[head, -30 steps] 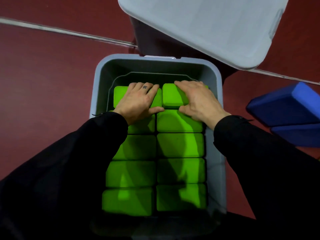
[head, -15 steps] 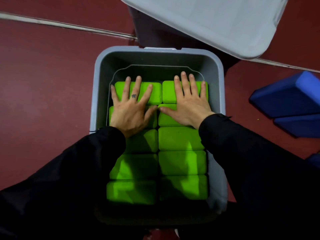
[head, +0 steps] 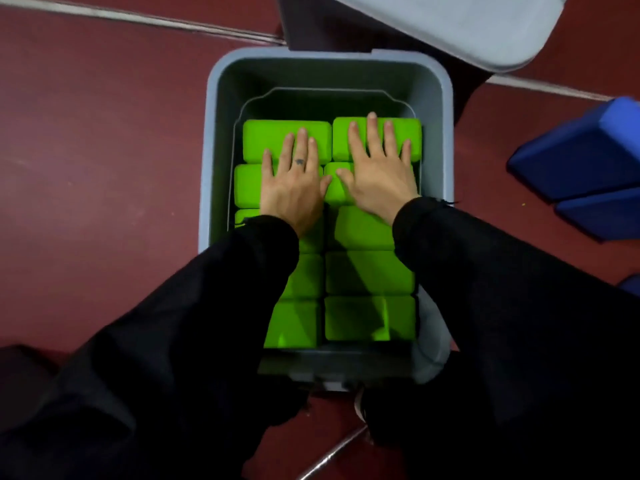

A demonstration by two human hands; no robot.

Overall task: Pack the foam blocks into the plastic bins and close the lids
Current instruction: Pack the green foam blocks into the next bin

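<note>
Packing step nearing its end: green foam blocks point(head: 370, 271) are lying in two columns inside the grey plastic bin point(head: 446, 140), which is sitting on the dark red floor point(head: 104, 150). The left hand point(head: 294, 188) is lying flat with fingers spread across the far two blocks of the left column, and the right hand point(head: 377, 174) is doing the same on the right column; both are pressing down and neither is gripping anything. The far blocks appear to be sitting slightly higher than the rest, so the hands are probably seating them level. A grey lid point(head: 450, 26) is leaning beyond the bin's far edge, not yet on. Blue foam blocks point(head: 585, 157) are lying on the floor to the right, well apart from the bin. The next move probably calls for lifting both hands clear, reaching for the lid, and lowering it squarely onto the rim.
</note>
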